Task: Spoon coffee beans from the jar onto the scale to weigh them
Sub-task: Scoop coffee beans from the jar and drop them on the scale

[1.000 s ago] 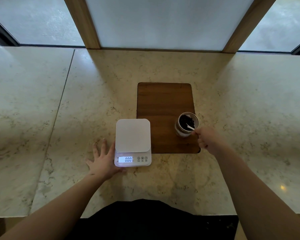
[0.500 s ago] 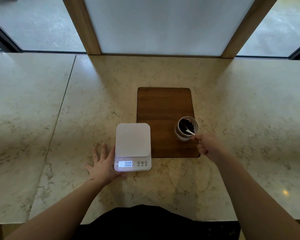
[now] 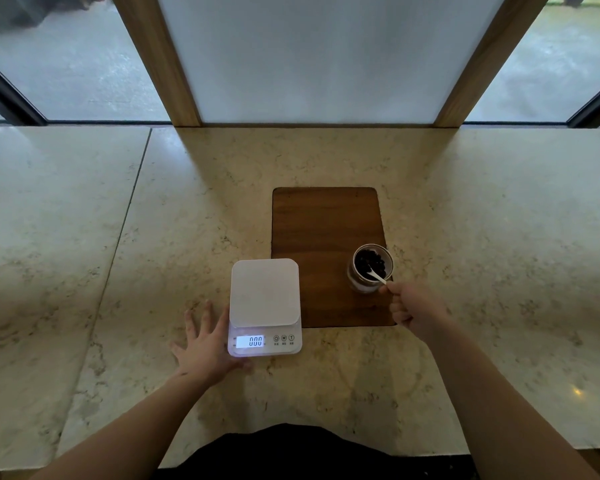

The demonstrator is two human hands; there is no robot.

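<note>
A white digital scale (image 3: pixel 264 292) sits on the marble counter, its display reading 0.00 and its platform bare. My left hand (image 3: pixel 205 344) lies flat with fingers spread against the scale's left side. A glass jar (image 3: pixel 370 268) of dark coffee beans stands on the right part of a brown wooden board (image 3: pixel 323 230). A small white spoon (image 3: pixel 376 275) is dipped into the beans, and my right hand (image 3: pixel 413 306) grips its handle just in front of the jar.
The marble counter (image 3: pixel 499 254) stretches wide to both sides, with a seam on the left. Wooden window posts and frosted glass rise at the back edge. The counter's front edge and my dark clothing are at the bottom.
The view has tilted slightly, so everything sits lower in frame. Both hands, the scale and the spoon in the jar keep nearly the same positions.
</note>
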